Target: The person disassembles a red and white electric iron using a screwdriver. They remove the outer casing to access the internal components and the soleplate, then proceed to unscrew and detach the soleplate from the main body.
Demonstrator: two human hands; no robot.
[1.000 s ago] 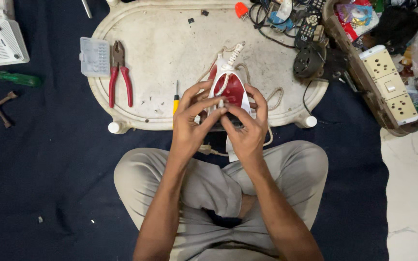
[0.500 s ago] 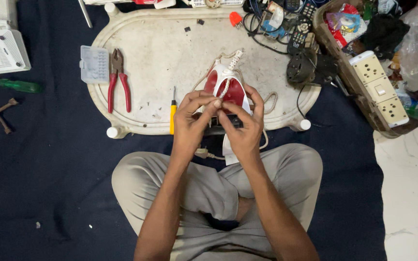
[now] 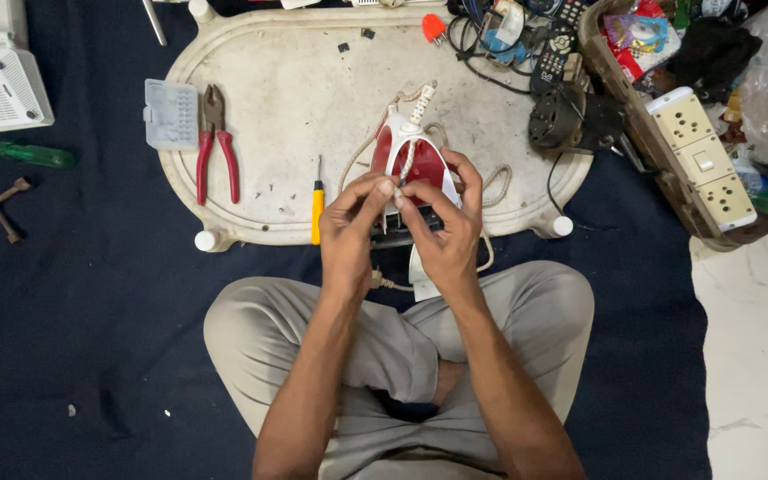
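Both hands work the braided cord of a red-and-white electric iron (image 3: 415, 164), at frame centre on the oval white plastic bench (image 3: 295, 98).

Left hand (image 3: 353, 227) and right hand (image 3: 442, 231) fingers pinch the cord (image 3: 407, 164) closed; a grip near the handle looks steadiest.

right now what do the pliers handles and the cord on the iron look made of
Pliers: red handles look like smooth plastic or rubber sleeves; the dull dark jaws look like metal. Cord on the red and white iron: pale and braided-looking, so probably fabric-covered, though too small to be sure.
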